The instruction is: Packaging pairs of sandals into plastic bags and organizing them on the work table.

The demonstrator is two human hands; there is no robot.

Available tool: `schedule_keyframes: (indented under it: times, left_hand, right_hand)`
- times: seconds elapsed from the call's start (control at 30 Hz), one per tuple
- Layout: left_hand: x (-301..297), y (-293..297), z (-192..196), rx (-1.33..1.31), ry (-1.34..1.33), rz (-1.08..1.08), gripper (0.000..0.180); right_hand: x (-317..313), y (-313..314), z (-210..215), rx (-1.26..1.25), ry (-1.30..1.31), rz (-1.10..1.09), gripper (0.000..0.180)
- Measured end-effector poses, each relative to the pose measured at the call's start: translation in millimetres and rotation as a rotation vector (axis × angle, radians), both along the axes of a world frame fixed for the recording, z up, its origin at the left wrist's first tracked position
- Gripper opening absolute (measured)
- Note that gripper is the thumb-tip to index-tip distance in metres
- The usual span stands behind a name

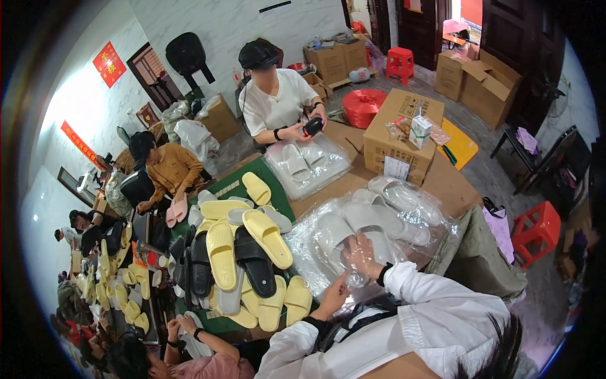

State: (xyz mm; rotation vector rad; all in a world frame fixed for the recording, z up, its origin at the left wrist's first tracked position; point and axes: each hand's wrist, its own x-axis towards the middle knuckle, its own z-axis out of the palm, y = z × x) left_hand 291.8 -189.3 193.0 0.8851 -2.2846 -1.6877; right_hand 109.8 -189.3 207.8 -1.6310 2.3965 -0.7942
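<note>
My right hand (363, 252) grips a clear plastic bag (328, 265) that wraps a white slipper (332, 232), its fingers partly veiled by the film. My left hand (334, 295) pinches the bag's lower edge just below it. Both white sleeves come in from the lower right. The bag rests at the near end of a heap of bagged white and grey slippers (394, 202) on the brown table (451, 183).
Loose yellow slippers (268, 237) and black slippers (254, 259) cover the green mat to my left. Opposite, a person in white holds a black device (312, 126) over more bagged slippers (303, 161). A cardboard box (394, 136) stands far right, and a red stool (535, 230) is on the floor.
</note>
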Motion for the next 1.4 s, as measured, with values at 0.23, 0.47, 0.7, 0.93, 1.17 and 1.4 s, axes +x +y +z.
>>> schedule_keyframes:
  times: [0.23, 0.47, 0.7, 0.93, 1.17, 1.4]
  left_hand:
    - [3, -10, -28, -0.115, -0.140, 0.188, 0.071]
    - [5, -16, -47, -0.241, -0.419, -0.019, 0.067]
    - [0, -19, -53, -0.218, -0.588, -0.035, 0.056]
    - [-14, -17, -49, -0.180, -0.789, -0.017, 0.056]
    - [-20, -12, -64, -0.124, -0.795, 0.080, 0.057]
    - [-14, -7, -69, -0.107, -0.807, 0.153, 0.051]
  right_hand:
    - [-8, 18, -20, 0.031, 0.178, 0.259, 0.053]
    - [-41, 43, -51, 0.892, -0.198, 0.731, 0.039]
    - [-119, -17, 0, 0.613, -0.288, 0.642, 0.043]
    - [-158, -166, 98, 0.131, -0.075, 0.166, 0.071]
    - [-209, -306, 100, 0.075, -0.254, 0.046, 0.078]
    - [-202, -351, 101, 0.134, -0.437, 0.029, 0.085]
